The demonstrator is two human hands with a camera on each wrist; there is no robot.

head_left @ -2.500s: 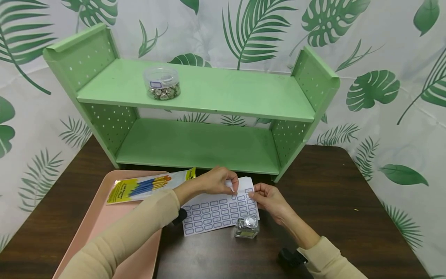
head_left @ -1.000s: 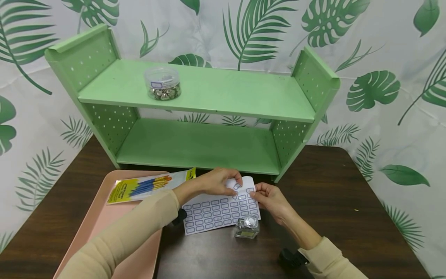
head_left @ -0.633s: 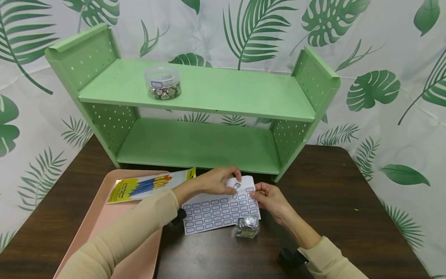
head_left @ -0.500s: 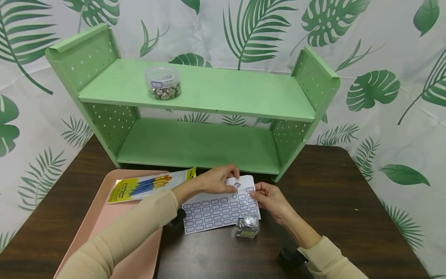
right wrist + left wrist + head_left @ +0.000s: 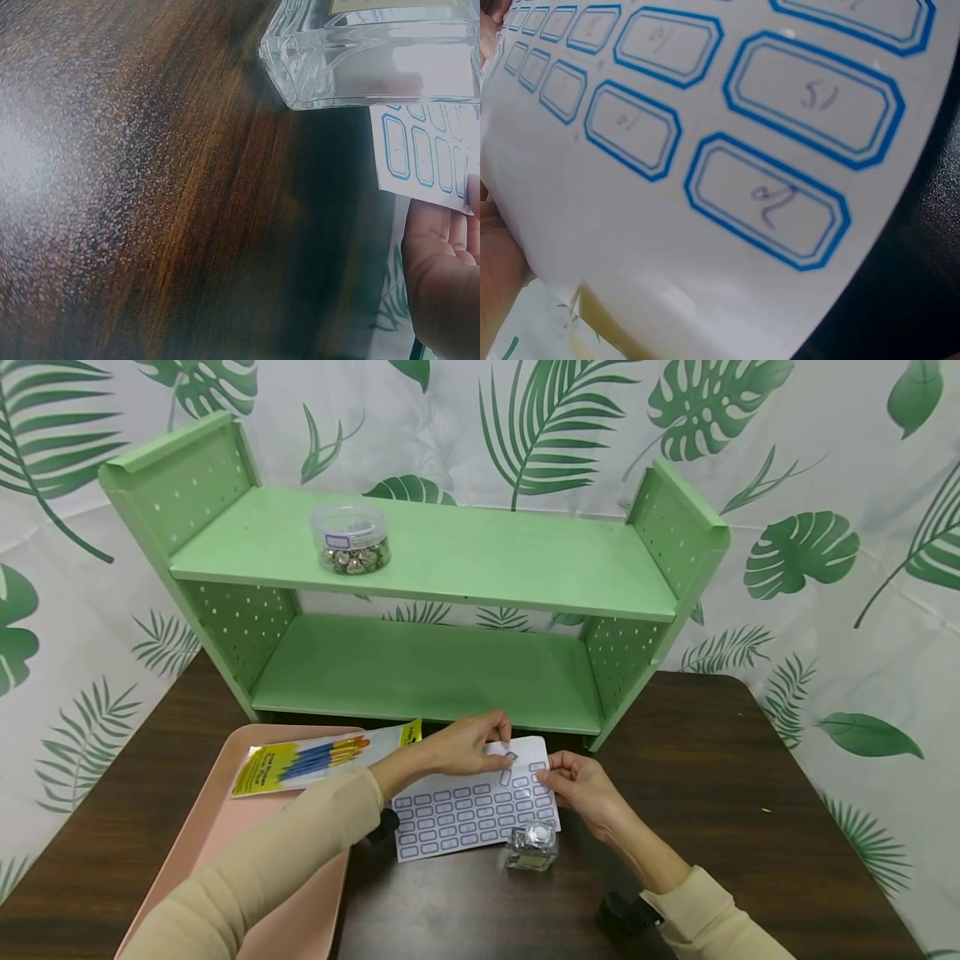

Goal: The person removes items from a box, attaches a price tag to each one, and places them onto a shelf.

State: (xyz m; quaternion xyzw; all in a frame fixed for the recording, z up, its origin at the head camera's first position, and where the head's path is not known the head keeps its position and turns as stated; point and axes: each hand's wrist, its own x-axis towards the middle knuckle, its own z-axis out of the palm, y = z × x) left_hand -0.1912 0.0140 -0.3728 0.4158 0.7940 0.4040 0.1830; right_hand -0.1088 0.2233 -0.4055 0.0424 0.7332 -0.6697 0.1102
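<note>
A white sheet of blue-bordered sticker labels (image 5: 450, 814) slants over the dark table. My left hand (image 5: 467, 748) reaches across its upper part, pinching a small label (image 5: 512, 757) between thumb and index finger. Just below that label, another one (image 5: 506, 777) sits turned on end, out of line with the rows. The sheet's right edge is pinched by my right hand (image 5: 581, 789), thumb on top. Faint marks show inside several labels (image 5: 769, 201) in the left wrist view. A clear square glass jar (image 5: 531, 847) stands at the sheet's lower right corner, overlapping it.
Behind the hands rises a green two-tier shelf (image 5: 435, 668), with a round clear jar of small metallic pieces (image 5: 351, 539) on its upper board. At left, a pink tray (image 5: 225, 827) bears a pack of blue-handled paintbrushes (image 5: 318, 760).
My left fingers have drawn slightly up and back with the small label, and the second, turned label now shows uncovered below. The right hand keeps its grip on the sheet's edge.
</note>
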